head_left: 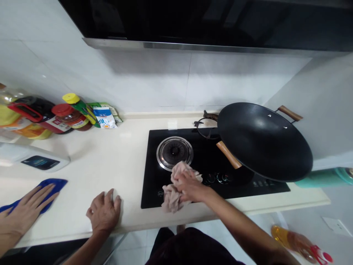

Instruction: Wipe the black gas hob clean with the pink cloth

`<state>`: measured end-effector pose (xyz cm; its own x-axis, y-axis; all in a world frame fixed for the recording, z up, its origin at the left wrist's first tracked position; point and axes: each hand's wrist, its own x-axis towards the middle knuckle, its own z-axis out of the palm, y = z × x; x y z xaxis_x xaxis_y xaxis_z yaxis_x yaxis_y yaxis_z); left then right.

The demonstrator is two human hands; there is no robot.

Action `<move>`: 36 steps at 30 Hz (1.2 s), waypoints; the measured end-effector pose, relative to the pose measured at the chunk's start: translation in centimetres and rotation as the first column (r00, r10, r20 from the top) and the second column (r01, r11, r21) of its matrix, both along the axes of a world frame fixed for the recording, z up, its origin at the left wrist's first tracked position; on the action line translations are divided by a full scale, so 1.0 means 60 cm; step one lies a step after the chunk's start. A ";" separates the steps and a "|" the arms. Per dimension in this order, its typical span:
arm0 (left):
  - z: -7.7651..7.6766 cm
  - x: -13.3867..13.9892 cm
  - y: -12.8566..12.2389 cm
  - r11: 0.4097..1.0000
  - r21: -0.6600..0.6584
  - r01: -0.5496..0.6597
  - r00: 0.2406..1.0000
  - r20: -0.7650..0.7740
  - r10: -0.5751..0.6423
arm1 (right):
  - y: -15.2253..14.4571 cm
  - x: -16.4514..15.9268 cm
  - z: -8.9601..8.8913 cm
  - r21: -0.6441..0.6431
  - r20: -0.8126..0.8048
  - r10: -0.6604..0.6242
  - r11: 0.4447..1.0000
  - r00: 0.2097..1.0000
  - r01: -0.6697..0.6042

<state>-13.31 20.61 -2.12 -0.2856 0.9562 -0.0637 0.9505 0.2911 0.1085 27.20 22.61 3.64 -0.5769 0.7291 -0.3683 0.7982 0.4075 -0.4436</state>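
My right hand (pixel 191 187) presses a crumpled pale pink cloth (pixel 173 198) onto the front left of the black glass gas stove (pixel 205 162), with fingers closed over it. Just behind the cloth is the left burner (pixel 175 151), a round metal ring with a dark centre. My left hand (pixel 104 213) leans on the cream countertop (pixel 118 162) left of the stove, its fingers apart and slightly bent, holding nothing. The large black wok (pixel 264 141) with wooden handles rests tilted over the stove's right side.
At far left, another person's hand (pixel 33 208) lies on a blue cloth (pixel 56 184). Near it lies a white bottle (pixel 41 158). Sauce bottles, a red-lidded jar (pixel 70 116) and a seasoning packet (pixel 105 117) line the wall. A range hood (pixel 206 25) overhangs. An oil bottle (pixel 298 243) is at lower right.
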 end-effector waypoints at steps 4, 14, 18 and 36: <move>0.006 0.002 0.001 1.000 -0.030 -0.002 1.000 0.004 0.002 | 0.080 0.126 0.014 -0.009 0.194 -0.299 0.952 0.934 0.306; 0.014 0.008 -0.001 0.999 -0.041 -0.005 1.000 0.018 0.006 | -0.011 0.301 -0.011 0.082 0.216 -0.486 0.873 0.847 0.480; 0.018 0.010 0.000 0.999 -0.042 -0.013 1.000 0.010 0.013 | -0.069 0.278 -0.002 0.123 0.247 -0.425 0.905 0.871 0.407; 0.020 0.017 0.001 0.999 -0.047 -0.025 1.000 0.017 0.025 | -0.012 0.297 -0.036 0.114 0.012 -0.508 0.856 0.861 0.503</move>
